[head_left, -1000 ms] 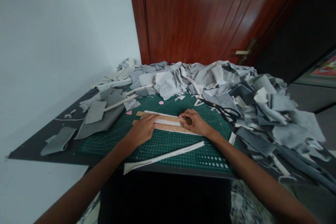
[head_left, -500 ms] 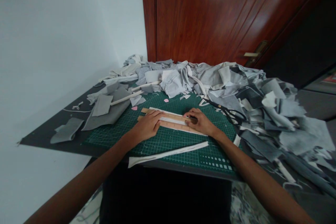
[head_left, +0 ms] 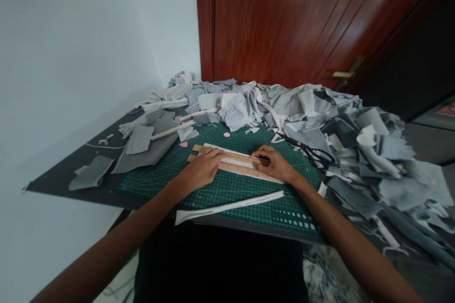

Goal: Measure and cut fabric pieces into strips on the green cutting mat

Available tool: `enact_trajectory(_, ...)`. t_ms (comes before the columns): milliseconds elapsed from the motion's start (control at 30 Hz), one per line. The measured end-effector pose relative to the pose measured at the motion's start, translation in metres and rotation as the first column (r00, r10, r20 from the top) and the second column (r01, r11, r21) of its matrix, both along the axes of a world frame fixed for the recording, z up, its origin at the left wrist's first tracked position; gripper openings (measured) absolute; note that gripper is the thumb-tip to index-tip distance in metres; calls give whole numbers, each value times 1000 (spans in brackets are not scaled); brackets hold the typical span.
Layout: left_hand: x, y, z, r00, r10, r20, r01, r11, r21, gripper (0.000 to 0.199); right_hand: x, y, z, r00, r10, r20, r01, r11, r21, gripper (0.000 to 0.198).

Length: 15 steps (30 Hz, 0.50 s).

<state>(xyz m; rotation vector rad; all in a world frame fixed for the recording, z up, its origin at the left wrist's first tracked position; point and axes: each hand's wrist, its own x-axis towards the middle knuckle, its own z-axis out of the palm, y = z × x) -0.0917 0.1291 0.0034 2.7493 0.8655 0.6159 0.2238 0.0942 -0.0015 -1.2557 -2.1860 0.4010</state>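
On a green cutting mat (head_left: 227,191) lies a strip of white cloth (head_left: 209,146), and across it run two parallel wooden rulers (head_left: 241,169). My left hand (head_left: 203,169) rests over both rulers near their left ends, fingers bent across the upper one and the thumb by the lower one. At the right end of the upper ruler, my right hand (head_left: 273,163) is closed with curled fingers around the wood. A narrow off-white cloth strip (head_left: 231,206) lies along the mat's near edge, apart from both hands.
Black scissors (head_left: 305,148) lie right of the mat's far half. Grey and white cloth scraps (head_left: 241,109) heap along the back, with more grey scraps (head_left: 369,196) to the right. Grey pieces (head_left: 140,139) lie left. A white wall (head_left: 88,47) and a brown door (head_left: 277,23) stand behind.
The whole view has shifted slightly. Both hands stay in nearly the same place on the rulers, which have not visibly moved on the mat.
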Motion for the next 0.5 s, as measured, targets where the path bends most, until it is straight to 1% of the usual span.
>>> enact_trajectory(100, 0, -1, 1, 1000, -3, 13, 3, 1000, -9, 52, 0, 0, 0, 1000, 1, -2, -1, 1000, -4, 21)
enact_trajectory(233, 0, -3, 2, 999, -14, 31, 14, 1000, -10, 50, -1, 0, -1, 1000, 2, -3, -2, 1000, 0, 20)
enact_trajectory(400, 1, -5, 3, 1000, -16, 5, 16, 1000, -11, 54, -2, -2, 4, 999, 35, -9, -35, 999, 6, 17)
enact_trajectory(500, 1, -6, 2, 1000, -5, -3, 5, 1000, -5, 57, 0, 1, 9, 999, 47, -29, -48, 998, -42, 25)
